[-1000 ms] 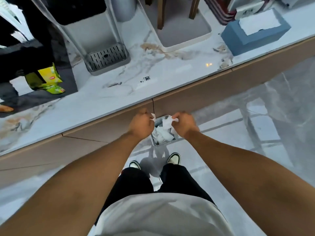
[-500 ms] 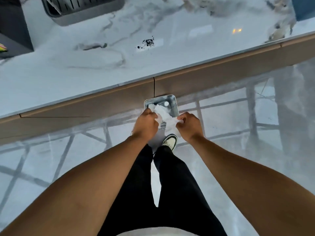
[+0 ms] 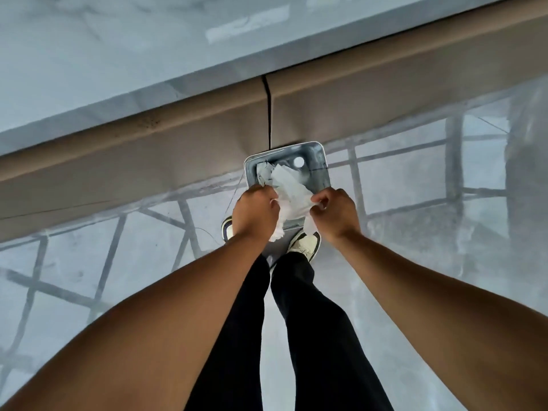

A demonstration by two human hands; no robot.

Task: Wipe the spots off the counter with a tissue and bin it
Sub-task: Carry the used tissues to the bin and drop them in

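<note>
A crumpled white tissue [image 3: 292, 197] stretches between my two hands, directly over the open grey bin [image 3: 321, 170] on the floor. My left hand [image 3: 255, 213] pinches its left end and my right hand [image 3: 336, 213] pinches its right end. The bin stands against the base of the counter and holds other crumpled tissues. The white marble counter [image 3: 118, 63] fills the top of the view; no spots show on the visible part.
The tan cabinet front [image 3: 148, 149] runs diagonally below the counter edge, with a dark seam above the bin. My legs in black trousers and two sneakers [image 3: 305, 244] stand just behind the bin on a glossy grey floor.
My head has tilted further down, so the counter items and the dark spots have left the view. Both hands stayed on the tissue and sit lower over the bin.
</note>
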